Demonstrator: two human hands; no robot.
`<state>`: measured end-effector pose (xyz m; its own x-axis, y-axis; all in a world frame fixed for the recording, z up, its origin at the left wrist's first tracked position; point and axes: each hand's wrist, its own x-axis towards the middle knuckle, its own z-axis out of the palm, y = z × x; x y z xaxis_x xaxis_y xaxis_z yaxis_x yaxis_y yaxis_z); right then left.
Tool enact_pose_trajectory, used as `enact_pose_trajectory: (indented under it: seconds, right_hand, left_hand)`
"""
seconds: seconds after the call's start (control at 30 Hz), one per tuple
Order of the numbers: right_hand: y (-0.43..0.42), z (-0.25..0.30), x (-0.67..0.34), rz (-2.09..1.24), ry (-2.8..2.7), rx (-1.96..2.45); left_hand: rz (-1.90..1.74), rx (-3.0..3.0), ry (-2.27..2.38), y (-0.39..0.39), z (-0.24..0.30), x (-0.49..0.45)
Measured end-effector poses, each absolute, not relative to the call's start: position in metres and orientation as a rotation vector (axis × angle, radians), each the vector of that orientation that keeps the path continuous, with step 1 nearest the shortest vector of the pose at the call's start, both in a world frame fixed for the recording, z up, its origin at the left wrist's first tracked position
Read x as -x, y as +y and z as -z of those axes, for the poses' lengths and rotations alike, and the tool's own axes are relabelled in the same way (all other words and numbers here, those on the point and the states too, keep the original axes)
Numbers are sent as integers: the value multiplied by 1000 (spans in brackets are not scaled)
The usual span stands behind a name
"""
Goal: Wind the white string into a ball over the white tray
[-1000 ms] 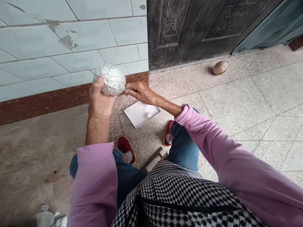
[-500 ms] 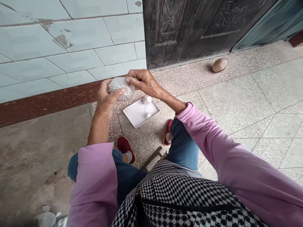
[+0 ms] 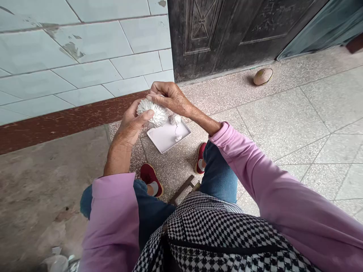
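Note:
My left hand (image 3: 131,124) grips a white ball of wound string (image 3: 152,112) from below and the left, thumb across its front. My right hand (image 3: 170,98) is curled over the top right of the ball, fingertips pinched against it; what they pinch is hidden. A strand of white string hangs from under the right hand, with a small clump (image 3: 175,119) just below the hand and a small knot (image 3: 178,138) lying on a white flat tray (image 3: 163,139) on the floor between my feet.
A light tiled wall (image 3: 85,56) with a dark red skirting stands ahead left, a dark metal door (image 3: 227,34) ahead. A small brown ball (image 3: 263,76) lies by the door. My red shoes (image 3: 150,177) flank the tray. A clear plastic object (image 3: 55,261) lies bottom left.
The ball has come down from in front of the wall to just above the tray. My right hand moved from beside it to over its top, and the string rose off the tray.

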<state>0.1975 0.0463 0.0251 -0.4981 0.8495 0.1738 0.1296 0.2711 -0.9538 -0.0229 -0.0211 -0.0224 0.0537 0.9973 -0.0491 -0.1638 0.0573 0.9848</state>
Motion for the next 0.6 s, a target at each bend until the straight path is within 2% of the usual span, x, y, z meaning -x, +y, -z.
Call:
enact_pose_trajectory:
  seconds: [0.23,0.4,0.6]
  right_hand:
    - [57,-18,-196,-1320,-1771,876]
    - [60,-12,-192,-1340,-1719,901]
    - [53,-7,-191,-1229,-1819,949]
  left_hand:
    - [-1152,-1098,868,-11,37,35]
    - [-1296,-1059,714,-12,31,28]
    - [-1432,-944,790,-15,18,21]
